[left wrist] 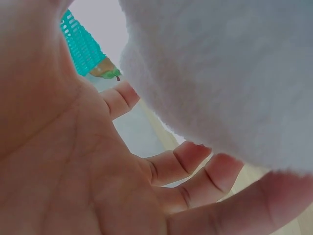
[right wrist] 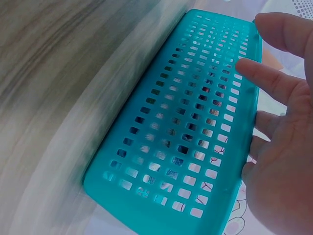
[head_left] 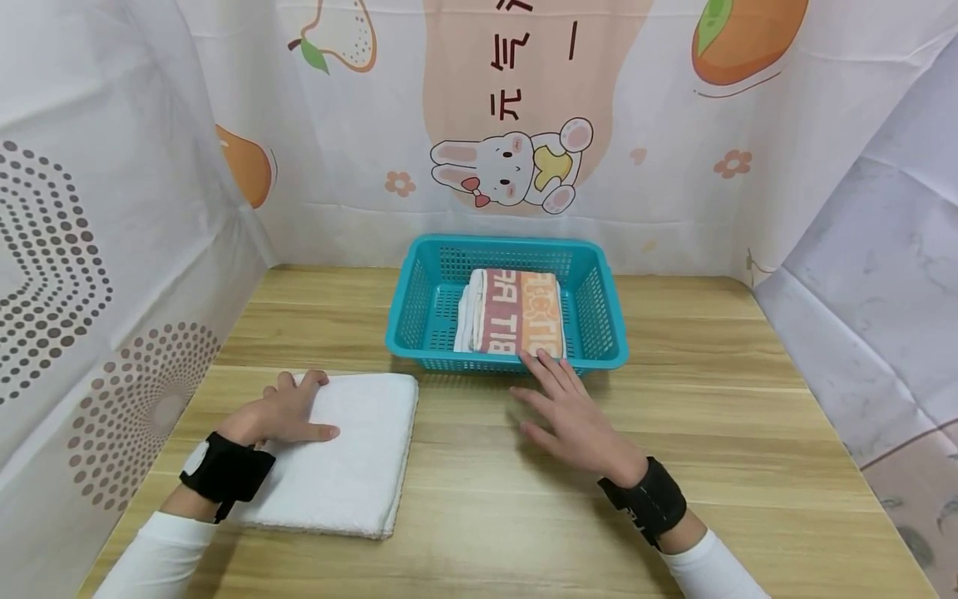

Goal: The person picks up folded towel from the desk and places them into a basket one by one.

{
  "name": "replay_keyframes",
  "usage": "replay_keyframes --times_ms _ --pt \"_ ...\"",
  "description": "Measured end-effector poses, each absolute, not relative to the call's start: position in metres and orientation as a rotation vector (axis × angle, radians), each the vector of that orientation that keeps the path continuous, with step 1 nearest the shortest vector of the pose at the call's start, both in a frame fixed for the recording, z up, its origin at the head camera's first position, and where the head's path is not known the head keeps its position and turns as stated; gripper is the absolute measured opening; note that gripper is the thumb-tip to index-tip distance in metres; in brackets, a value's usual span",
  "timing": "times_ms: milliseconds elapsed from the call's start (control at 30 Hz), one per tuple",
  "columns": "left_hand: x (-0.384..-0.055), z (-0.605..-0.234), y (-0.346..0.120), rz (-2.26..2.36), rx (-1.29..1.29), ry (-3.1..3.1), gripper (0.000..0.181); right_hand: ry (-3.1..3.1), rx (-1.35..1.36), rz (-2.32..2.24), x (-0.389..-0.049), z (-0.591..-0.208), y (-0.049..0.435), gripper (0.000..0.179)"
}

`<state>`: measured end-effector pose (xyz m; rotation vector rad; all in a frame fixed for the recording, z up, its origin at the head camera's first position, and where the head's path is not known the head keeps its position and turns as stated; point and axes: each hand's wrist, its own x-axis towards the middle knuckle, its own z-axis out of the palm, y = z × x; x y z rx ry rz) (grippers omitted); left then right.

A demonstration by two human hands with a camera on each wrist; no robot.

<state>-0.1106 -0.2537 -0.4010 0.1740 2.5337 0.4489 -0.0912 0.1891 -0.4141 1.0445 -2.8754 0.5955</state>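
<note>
In the head view my left hand (head_left: 283,412) rests at the left edge of a folded white towel (head_left: 352,457) lying on the table, with the thumb over its top. In the left wrist view the loosely bent fingers (left wrist: 205,181) meet the edge of the white towel (left wrist: 225,78). My right hand (head_left: 572,420) reaches to the front of a teal plastic basket (head_left: 505,363), fingers spread and fingertips right at its rim. Inside the basket sits a folded towel (head_left: 516,312) with pink and orange lettered bands, over white folded cloth (head_left: 464,320).
The wooden table (head_left: 479,507) carries the basket at its back middle. Behind it hangs a white printed curtain (head_left: 352,166) with a rabbit and fruit, and patterned cloth (head_left: 142,274) borders the left side.
</note>
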Motion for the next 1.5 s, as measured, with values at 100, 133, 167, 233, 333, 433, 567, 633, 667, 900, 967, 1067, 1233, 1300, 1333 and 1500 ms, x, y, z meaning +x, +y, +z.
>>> replay_keyframes --times_ms 100,133,167,233,333,433,567,633,667,900,967,1067,1233,1300,1333,1500 --pt "-0.111 -0.404 -0.253 0.426 0.192 2.550 0.095 -2.872 1.042 0.633 -0.091 -0.413 0.189 0.041" --pt "-0.111 -0.404 -0.252 0.420 0.196 2.555 0.096 -2.870 1.040 0.646 -0.091 -0.412 0.189 0.041" --pt "-0.111 -0.405 -0.252 0.414 0.202 2.562 0.095 -2.867 1.040 0.658 -0.091 -0.412 0.189 0.041" --pt "-0.111 -0.405 -0.250 0.407 0.213 2.575 0.094 -2.863 1.040 0.674 -0.092 -0.411 0.189 0.041" --pt "-0.110 -0.405 -0.247 0.405 0.220 2.585 0.094 -2.864 1.039 0.684 -0.091 -0.410 0.189 0.041" --pt "-0.109 -0.405 -0.245 0.409 0.229 2.593 0.094 -2.866 1.040 0.694 -0.091 -0.410 0.189 0.041" --pt "-0.108 -0.404 -0.242 0.420 0.230 2.593 0.095 -2.856 1.044 0.698 -0.091 -0.410 0.190 0.041" --pt "-0.107 -0.404 -0.241 0.424 0.225 2.589 0.095 -2.852 1.044 0.693 -0.091 -0.410 0.190 0.041" --pt "-0.107 -0.404 -0.240 0.422 0.223 2.589 0.095 -2.851 1.043 0.691 -0.091 -0.410 0.190 0.041" --pt "-0.105 -0.403 -0.233 0.408 0.233 2.601 0.095 -2.857 1.040 0.689 -0.091 -0.411 0.191 0.041" --pt "-0.104 -0.403 -0.230 0.417 0.236 2.602 0.095 -2.850 1.042 0.688 -0.092 -0.411 0.191 0.041" --pt "-0.102 -0.404 -0.228 0.415 0.239 2.607 0.094 -2.839 1.046 0.689 -0.092 -0.412 0.190 0.041" --pt "-0.100 -0.406 -0.224 0.415 0.251 2.615 0.094 -2.837 1.046 0.691 -0.092 -0.412 0.190 0.041" --pt "-0.100 -0.407 -0.223 0.420 0.247 2.612 0.094 -2.837 1.045 0.689 -0.091 -0.412 0.190 0.041" --pt "-0.100 -0.407 -0.223 0.420 0.248 2.613 0.095 -2.837 1.045 0.690 -0.091 -0.412 0.190 0.041" --pt "-0.098 -0.409 -0.220 0.419 0.245 2.610 0.095 -2.834 1.042 0.691 -0.091 -0.412 0.190 0.040"
